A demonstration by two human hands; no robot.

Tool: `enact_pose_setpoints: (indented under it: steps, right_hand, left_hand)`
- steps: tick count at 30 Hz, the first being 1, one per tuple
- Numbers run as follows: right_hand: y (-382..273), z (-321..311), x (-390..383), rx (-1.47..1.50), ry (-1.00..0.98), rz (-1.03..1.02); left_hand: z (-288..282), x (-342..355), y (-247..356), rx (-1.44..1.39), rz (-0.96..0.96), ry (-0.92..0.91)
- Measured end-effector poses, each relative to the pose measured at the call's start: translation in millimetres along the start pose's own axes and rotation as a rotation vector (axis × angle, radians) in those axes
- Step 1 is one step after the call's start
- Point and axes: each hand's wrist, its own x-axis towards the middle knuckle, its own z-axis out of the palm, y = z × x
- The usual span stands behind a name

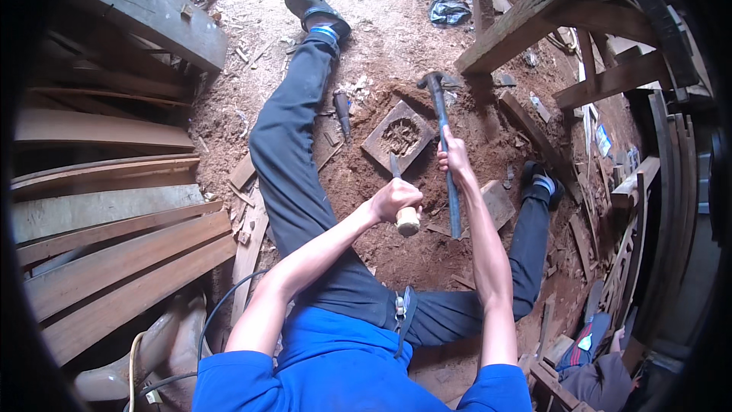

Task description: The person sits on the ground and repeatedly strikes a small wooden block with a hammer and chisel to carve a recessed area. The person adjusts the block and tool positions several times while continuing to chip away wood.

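Observation:
My left hand (395, 201) is closed round the pale wooden handle of a chisel (394, 165). The chisel's blade points away from me, its tip at the near edge of a square wooden block (377, 145). A rough round hollow in the block holds loose wood chips (402, 135). To the right, my right hand (453, 154) grips a hammer (440, 107) by its dark blue shaft, the head pointing away beyond the block. The block lies on the ground between my spread legs. A dark tapered tool (342, 116) lies left of it.
Stacked planks (130, 252) fill the left side, below a thick grey beam (149, 8). A timber frame (549, 15) stands at the far right, with scrap boards beneath. Sawdust (381, 252) covers the ground. A dark cable (221, 305) runs at lower left; crumpled cloth (598, 381) shows at lower right.

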Motion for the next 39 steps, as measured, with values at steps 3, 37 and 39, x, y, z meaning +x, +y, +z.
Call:
enact_pose_setpoints:
  steps: [3, 37, 39]
  right_hand:
    - [-46.0, -10.2, -38.0, 0.05, -0.088, -0.169]
    - [153.4, -20.2, -93.2, 0.398, -0.01, 0.31]
    - [157.7, -14.9, -90.8, 0.404, -0.028, 0.289]
  left_hand:
    - [1.2, -1.1, -1.9, 0.005, 0.02, -0.006]
    - [-102.4, 83.6, -31.5, -0.126, -0.3, 0.522]
    - [-109.3, 85.3, -40.3, -0.126, -0.366, 0.585]
